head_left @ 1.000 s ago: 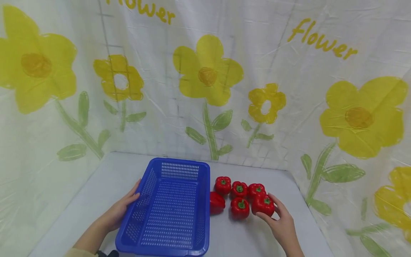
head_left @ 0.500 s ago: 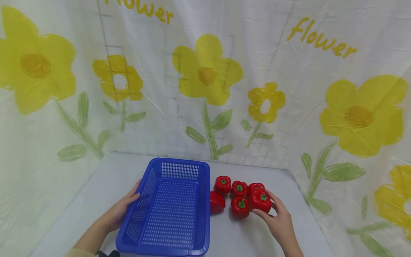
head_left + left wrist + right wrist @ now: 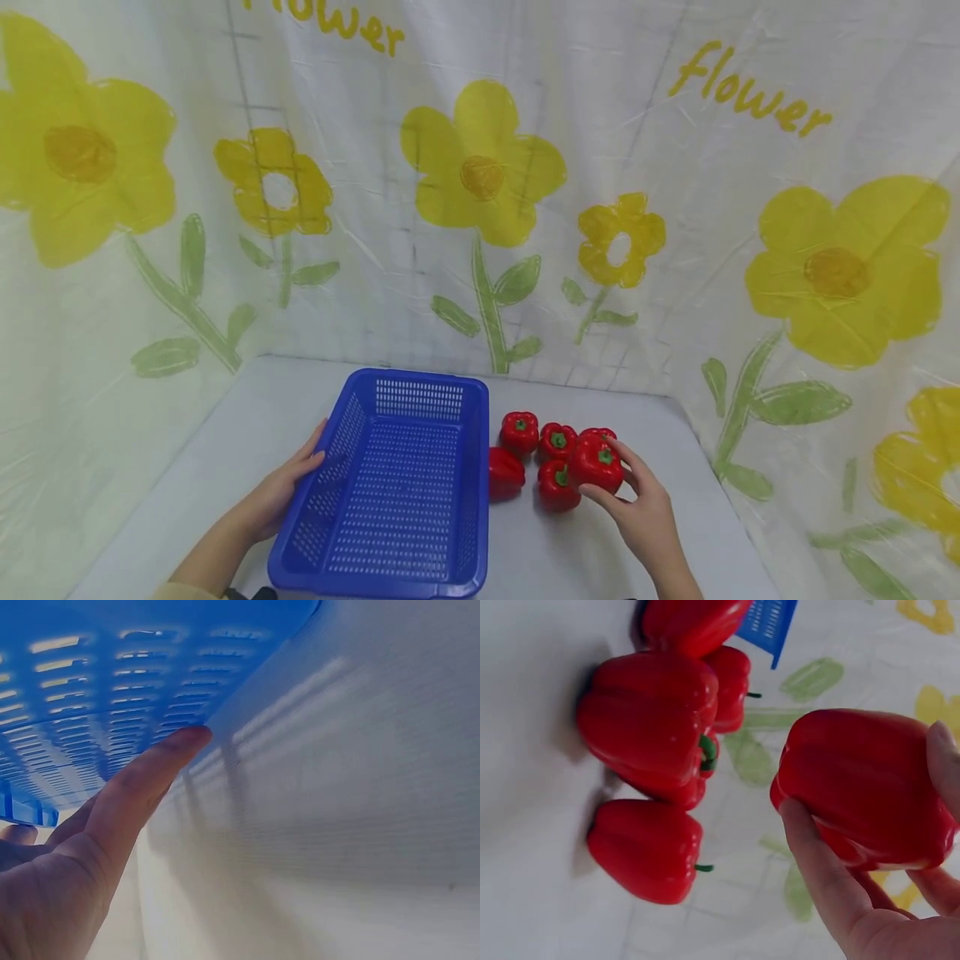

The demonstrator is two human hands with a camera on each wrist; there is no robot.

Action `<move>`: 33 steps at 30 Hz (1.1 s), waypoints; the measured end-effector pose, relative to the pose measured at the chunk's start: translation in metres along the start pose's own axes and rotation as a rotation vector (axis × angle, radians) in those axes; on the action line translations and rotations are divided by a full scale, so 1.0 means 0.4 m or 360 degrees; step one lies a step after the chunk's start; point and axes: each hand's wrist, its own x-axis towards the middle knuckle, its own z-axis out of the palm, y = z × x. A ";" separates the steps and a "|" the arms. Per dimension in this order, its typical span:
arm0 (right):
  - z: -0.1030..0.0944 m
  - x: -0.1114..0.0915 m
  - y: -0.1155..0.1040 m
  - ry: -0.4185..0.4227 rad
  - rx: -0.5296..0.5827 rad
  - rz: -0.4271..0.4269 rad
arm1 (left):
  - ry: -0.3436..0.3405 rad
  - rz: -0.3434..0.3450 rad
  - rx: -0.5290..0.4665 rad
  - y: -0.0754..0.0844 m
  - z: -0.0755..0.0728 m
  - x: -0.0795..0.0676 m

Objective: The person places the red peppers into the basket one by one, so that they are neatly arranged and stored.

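Observation:
My right hand (image 3: 642, 515) grips a red bell pepper (image 3: 596, 462), thumb on its near side and fingers on its far side. In the right wrist view this bell pepper (image 3: 862, 787) is raised off the table, apart from the others. My left hand (image 3: 281, 492) rests along the left side of a blue plastic basket (image 3: 375, 575). The left wrist view shows a straight finger (image 3: 150, 776) against the slotted outer wall (image 3: 135, 682). Its thumb tip lies at the rim in the head view.
Several red bell peppers (image 3: 558, 487) stand grouped right of the basket, one lying on its side (image 3: 506, 474) against it. They sit on a white table (image 3: 525, 550). A flower-printed curtain (image 3: 360, 275) hangs behind the table's far edge.
My right hand has moved left with its bell pepper, which now partly covers the bell peppers behind and beside it. The left hand and basket have stayed in place.

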 end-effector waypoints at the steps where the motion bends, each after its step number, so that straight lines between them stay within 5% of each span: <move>1: 0.002 -0.001 -0.002 0.0001 0.0005 0.0000 | -0.0004 0.0000 0.0003 0.000 -0.001 0.000; 25: 0.039 0.003 -0.073 0.0028 0.0030 -0.0221 | -0.0105 0.0015 0.0016 0.003 -0.013 0.004; 33: 0.049 0.014 -0.101 -0.0013 0.0071 -0.0203 | -0.0073 -0.0012 -0.0008 0.002 -0.010 0.002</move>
